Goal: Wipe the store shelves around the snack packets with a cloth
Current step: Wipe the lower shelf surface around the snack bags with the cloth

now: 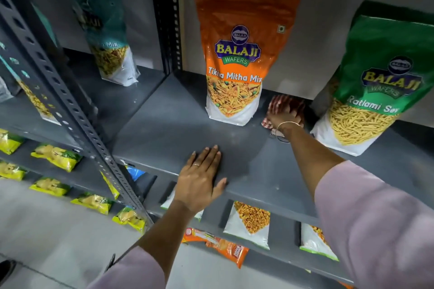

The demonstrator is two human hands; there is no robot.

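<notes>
My right hand presses a red-and-white patterned cloth flat on the grey shelf, far back between two upright packets. An orange Tikha Mitha Mix packet stands just left of the cloth. A green Ratlami Sev packet stands just right of it. My left hand lies flat, fingers spread, on the shelf's front edge and holds nothing. Most of the cloth is hidden under my right hand.
A perforated grey upright post divides this bay from the left one, where a teal packet stands. Lower shelves hold yellow packets and white-and-orange packets. An orange packet lies low near the floor.
</notes>
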